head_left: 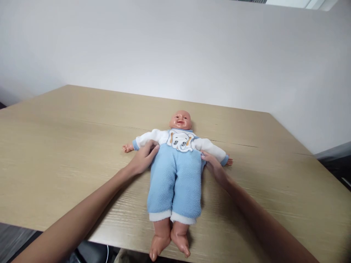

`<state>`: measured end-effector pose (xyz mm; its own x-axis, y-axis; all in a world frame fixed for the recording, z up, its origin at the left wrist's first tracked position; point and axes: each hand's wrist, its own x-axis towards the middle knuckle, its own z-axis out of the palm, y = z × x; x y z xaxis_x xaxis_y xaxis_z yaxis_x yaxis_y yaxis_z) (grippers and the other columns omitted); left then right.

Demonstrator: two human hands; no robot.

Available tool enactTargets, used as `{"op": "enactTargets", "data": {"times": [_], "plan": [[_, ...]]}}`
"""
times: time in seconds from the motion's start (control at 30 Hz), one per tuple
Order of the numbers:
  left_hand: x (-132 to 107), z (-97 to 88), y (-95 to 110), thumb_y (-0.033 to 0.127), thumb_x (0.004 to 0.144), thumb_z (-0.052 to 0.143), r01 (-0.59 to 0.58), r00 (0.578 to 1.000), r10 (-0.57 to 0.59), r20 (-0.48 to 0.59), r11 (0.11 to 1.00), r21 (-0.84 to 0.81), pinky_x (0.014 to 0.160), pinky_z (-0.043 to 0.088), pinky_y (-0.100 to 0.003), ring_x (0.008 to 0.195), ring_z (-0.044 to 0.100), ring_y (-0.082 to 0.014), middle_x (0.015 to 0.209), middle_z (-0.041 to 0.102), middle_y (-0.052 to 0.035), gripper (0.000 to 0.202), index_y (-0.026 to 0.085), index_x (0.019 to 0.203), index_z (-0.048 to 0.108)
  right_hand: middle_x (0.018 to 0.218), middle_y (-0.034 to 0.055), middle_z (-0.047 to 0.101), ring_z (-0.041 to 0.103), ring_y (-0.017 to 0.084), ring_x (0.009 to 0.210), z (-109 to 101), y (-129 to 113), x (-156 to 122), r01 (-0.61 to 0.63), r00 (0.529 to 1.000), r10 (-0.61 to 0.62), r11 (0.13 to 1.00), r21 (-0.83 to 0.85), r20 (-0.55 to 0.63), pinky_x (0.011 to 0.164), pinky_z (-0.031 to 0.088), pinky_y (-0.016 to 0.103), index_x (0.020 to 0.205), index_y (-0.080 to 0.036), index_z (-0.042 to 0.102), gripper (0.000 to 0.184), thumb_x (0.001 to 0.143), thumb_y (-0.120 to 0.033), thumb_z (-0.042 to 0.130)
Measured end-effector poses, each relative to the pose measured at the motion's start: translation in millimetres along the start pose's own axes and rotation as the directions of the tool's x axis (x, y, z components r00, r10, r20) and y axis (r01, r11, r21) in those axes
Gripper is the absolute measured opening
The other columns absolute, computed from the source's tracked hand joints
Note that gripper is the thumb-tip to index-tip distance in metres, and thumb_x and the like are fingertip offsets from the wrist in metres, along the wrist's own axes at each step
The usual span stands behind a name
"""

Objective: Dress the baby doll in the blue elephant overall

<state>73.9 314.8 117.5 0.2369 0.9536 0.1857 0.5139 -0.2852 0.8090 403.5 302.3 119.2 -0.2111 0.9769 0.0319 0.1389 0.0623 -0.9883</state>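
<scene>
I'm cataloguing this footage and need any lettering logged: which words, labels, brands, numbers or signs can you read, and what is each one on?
None: no readable text shows anywhere in the picture.
Doll's outfit: an elephant face on the chest, a picture without legible lettering.
Table and wall: no words, numbers or signs visible.

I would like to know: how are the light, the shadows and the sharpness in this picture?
Head view: soft light, with the wall brighter near its middle than along the top; head view: soft shadows under the left forearm and beside the doll; head view: no strong glare on the table; head view: the elephant has readable eyes, so no heavy blur there.
</scene>
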Motion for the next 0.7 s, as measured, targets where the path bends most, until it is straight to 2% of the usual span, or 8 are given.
{"op": "enactTargets", "data": {"times": [0.1, 0.2, 0.3, 0.37, 0.53, 0.6, 0.63, 0.7], "plan": [[3, -1.9, -4, 0.058, 0.108, 0.047, 0.022, 1.0, -0.019, 0.022, 0.992, -0.123, 0.09, 0.05, -0.036, 0.096, 0.061, -0.0245, 0.098, 0.066, -0.0022, 0.038, 0.023, 0.103, 0.061, 0.081, 0.007, 0.067, 0.067, 0.034, 0.092, 2, 0, -1, 0.007, 0.998, -0.003, 0.998, 0.06, -0.059, 0.089, 0.056, 0.05, 0.083, -0.03, 0.054, 0.036, 0.096, -0.063, 0.045], [8, -4.3, -9, 0.058, 0.106, 0.051, 0.01, 0.999, -0.003, 0.044, 0.986, -0.166, 0.091, 0.05, -0.035, 0.097, 0.061, -0.0248, 0.098, 0.067, -0.0031, 0.039, 0.022, 0.1, 0.065, 0.081, 0.0073, 0.066, 0.067, 0.035, 0.091, 5, 2, 3, 0.028, 0.992, -0.024, 0.999, 0.035, -0.128, 0.087, 0.055, 0.05, 0.087, -0.03, 0.05, 0.032, 0.096, -0.059, 0.042], [10, -5.3, -12, 0.059, 0.105, 0.053, 0.004, 0.999, 0.003, 0.042, 0.988, -0.156, 0.09, 0.051, -0.035, 0.098, 0.063, -0.0255, 0.1, 0.07, -0.0038, 0.04, 0.022, 0.1, 0.067, 0.077, 0.0025, 0.06, 0.061, 0.029, 0.08, 7, 5, 8, 0.037, 0.989, -0.045, 0.998, -0.058, -0.142, 0.078, 0.054, 0.044, 0.085, -0.03, 0.048, 0.031, 0.096, -0.058, 0.049], [10, -5.0, -13, 0.059, 0.105, 0.053, -0.006, 0.999, 0.012, 0.04, 0.99, -0.141, 0.09, 0.05, -0.035, 0.098, 0.063, -0.0253, 0.1, 0.07, -0.0036, 0.04, 0.022, 0.1, 0.068, 0.076, 0.0002, 0.058, 0.057, 0.026, 0.076, 8, 6, 8, 0.044, 0.989, -0.064, 0.989, -0.144, -0.132, 0.075, 0.051, 0.04, 0.084, -0.03, 0.052, 0.032, 0.097, -0.059, 0.057], [6, -1.5, -11, 0.054, 0.108, 0.048, -0.045, 0.999, 0.045, -0.003, 0.999, 0.003, 0.082, 0.048, -0.035, 0.088, 0.06, -0.0235, 0.094, 0.067, -0.0023, 0.036, 0.023, 0.101, 0.064, 0.081, 0.0041, 0.063, 0.058, 0.031, 0.088, 5, 6, -9, 0.09, 0.97, -0.17, 0.917, -0.39, -0.175, 0.087, 0.047, 0.043, 0.083, -0.029, 0.061, 0.026, 0.1, -0.05, 0.064], [4, 0.4, -7, 0.048, 0.109, 0.047, -0.088, 0.995, 0.091, -0.046, 0.993, 0.075, 0.082, 0.048, -0.036, 0.087, 0.06, -0.0234, 0.096, 0.068, -0.0032, 0.03, 0.023, 0.104, 0.061, 0.089, 0.0076, 0.067, 0.061, 0.034, 0.095, -3, 8, -17, 0.13, 0.947, -0.259, 0.847, -0.516, -0.187, 0.093, 0.047, 0.047, 0.087, -0.029, 0.062, 0.019, 0.099, -0.043, 0.065], [4, 1.1, -5, 0.045, 0.109, 0.047, -0.115, 0.989, 0.124, -0.082, 0.987, 0.11, 0.083, 0.048, -0.037, 0.088, 0.06, -0.0238, 0.099, 0.068, -0.0042, 0.026, 0.023, 0.106, 0.06, 0.094, 0.0092, 0.068, 0.063, 0.035, 0.097, -10, 8, -21, 0.151, 0.928, -0.323, 0.784, -0.602, -0.188, 0.095, 0.047, 0.048, 0.091, -0.028, 0.063, 0.015, 0.099, -0.041, 0.065], [4, 1.9, 3, 0.039, 0.108, 0.049, -0.165, 0.964, 0.199, -0.174, 0.967, 0.192, 0.088, 0.049, -0.04, 0.093, 0.061, -0.0252, 0.105, 0.068, -0.0067, 0.019, 0.023, 0.111, 0.059, 0.103, 0.0127, 0.07, 0.064, 0.036, 0.101, -25, 10, -25, 0.171, 0.871, -0.462, 0.604, -0.778, -0.167, 0.097, 0.049, 0.051, 0.103, -0.026, 0.063, 0.012, 0.101, -0.038, 0.063]]}}
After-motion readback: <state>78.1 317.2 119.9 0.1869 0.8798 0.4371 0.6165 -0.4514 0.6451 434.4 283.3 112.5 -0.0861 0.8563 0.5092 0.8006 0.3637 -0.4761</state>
